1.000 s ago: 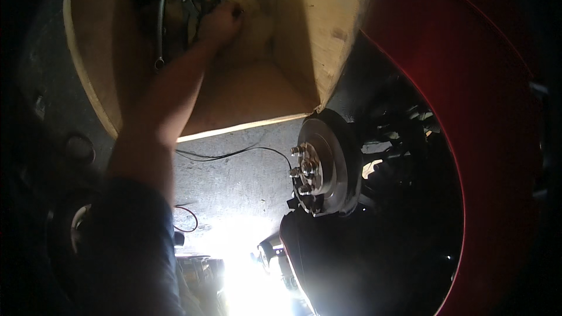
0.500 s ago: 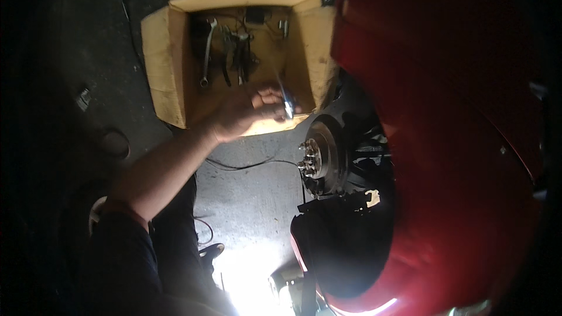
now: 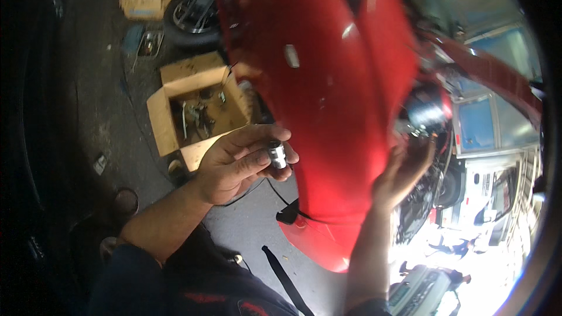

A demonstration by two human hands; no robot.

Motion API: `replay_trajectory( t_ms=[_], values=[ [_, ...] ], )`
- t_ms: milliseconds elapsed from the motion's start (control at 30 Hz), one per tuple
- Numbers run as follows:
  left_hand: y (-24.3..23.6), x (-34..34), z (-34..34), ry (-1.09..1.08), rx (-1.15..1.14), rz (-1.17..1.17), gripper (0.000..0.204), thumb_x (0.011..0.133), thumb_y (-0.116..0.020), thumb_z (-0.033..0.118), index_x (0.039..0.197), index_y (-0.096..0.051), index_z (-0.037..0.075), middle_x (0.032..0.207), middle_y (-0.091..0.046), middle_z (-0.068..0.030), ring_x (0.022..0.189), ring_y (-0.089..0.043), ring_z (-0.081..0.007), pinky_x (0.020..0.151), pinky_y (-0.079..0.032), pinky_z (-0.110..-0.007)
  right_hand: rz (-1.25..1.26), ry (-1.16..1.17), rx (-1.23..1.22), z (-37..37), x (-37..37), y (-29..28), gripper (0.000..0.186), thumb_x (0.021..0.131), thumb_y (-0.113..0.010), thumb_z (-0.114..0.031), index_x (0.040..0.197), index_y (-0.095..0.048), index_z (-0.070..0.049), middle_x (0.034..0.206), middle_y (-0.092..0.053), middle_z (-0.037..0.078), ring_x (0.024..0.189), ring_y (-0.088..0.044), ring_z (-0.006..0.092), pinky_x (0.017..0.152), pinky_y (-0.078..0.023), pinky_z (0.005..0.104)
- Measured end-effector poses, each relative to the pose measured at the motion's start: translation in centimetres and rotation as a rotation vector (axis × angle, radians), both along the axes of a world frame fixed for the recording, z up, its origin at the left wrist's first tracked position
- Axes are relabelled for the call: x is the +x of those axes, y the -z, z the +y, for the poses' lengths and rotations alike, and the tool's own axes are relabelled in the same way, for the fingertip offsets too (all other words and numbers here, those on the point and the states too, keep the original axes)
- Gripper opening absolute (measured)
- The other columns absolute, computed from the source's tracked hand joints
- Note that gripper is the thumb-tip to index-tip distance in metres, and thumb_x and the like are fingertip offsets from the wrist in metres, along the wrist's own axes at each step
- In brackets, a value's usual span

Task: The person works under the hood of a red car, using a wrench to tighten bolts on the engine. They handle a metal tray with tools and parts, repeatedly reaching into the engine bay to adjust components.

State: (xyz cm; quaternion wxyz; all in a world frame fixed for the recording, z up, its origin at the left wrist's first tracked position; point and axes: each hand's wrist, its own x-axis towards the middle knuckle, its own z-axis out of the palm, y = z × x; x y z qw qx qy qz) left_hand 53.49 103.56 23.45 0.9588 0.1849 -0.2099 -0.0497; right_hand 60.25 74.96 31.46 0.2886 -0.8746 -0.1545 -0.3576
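Note:
My left hand (image 3: 237, 161) is raised at the middle of the view, its fingers closed round a short chrome socket (image 3: 277, 154). The open end of the socket faces up, and its lower part shines between thumb and fingertips. To the right, my right hand (image 3: 401, 172) reaches over the edge of the red car body (image 3: 328, 134) towards the engine bay (image 3: 418, 205). Its fingers look stretched and apart, though blurred, beside shiny parts there. Behind my left hand, an open cardboard box (image 3: 161, 120) on the floor holds a wrench (image 3: 184, 120) and other metal pieces.
A wheel (image 3: 196, 19) lies beyond the box, near a small tray (image 3: 150, 44) and another cardboard box (image 3: 143, 7). A dark cable runs over the floor below my left hand. Further right stand a white vehicle (image 3: 477, 190) and another car (image 3: 424, 289), with people beside it.
My view has swung right and up from the exposed brake disc to the car's top. The left hand has come away from the box with the socket; my right hand has entered the view.

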Motion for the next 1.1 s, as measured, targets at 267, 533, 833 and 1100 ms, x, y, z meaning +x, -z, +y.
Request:
replay_trajectory(
  t_ms=[267,533,833,1100],
  values=[
    [-15.5,-16.0,-18.1,0.155,0.088,-0.125,0.034,0.097,-0.047,0.000,0.131,-0.047,-0.001,0.116,-0.061,-0.0194,0.101,-0.066,-0.0232,0.088,-0.056,-0.033,0.466,-0.006,-0.019,-15.7,-37.7,1.7,0.070,0.080,-0.068,-0.005,0.140,-0.032,0.004,0.129,-0.042,0.024,0.103,-0.056,0.0336,0.088,-0.050,0.0404],
    [-19.9,-22.3,-37.5,0.439,0.311,-0.115,0.026,0.098,-0.050,0.009,0.122,-0.052,0.000,0.105,-0.063,-0.0144,0.082,-0.063,-0.0160,0.075,-0.054,-0.029,0.816,0.558,0.199,-35.0,-54.5,10.2,0.063,0.085,-0.066,-0.019,0.139,-0.038,-0.004,0.126,-0.049,0.021,0.108,-0.058,0.0310,0.090,-0.050,0.0413],
    [-0.2,-31.2,-57.0,1.107,1.141,-0.325,0.015,0.101,-0.048,0.017,0.103,-0.058,0.006,0.073,-0.051,0.0020,0.060,-0.047,-0.0046,0.051,-0.041,-0.021,1.745,1.039,0.516,-42.5,-83.1,29.8,0.053,0.085,-0.055,-0.049,0.100,-0.070,0.000,0.109,-0.066,0.023,0.110,-0.059,0.0376,0.094,-0.047,0.0437],
    [0.4,-21.3,-74.3,0.334,1.302,-0.727,0.017,0.096,-0.054,0.021,0.103,-0.057,0.006,0.087,-0.064,-0.0130,0.082,-0.064,-0.0322,0.074,-0.051,-0.040,1.957,0.843,0.487,-38.1,-95.3,24.8,0.040,0.083,-0.057,-0.046,0.098,-0.073,-0.012,0.099,-0.070,0.015,0.097,-0.067,0.0324,0.080,-0.052,0.0440]
  ],
)
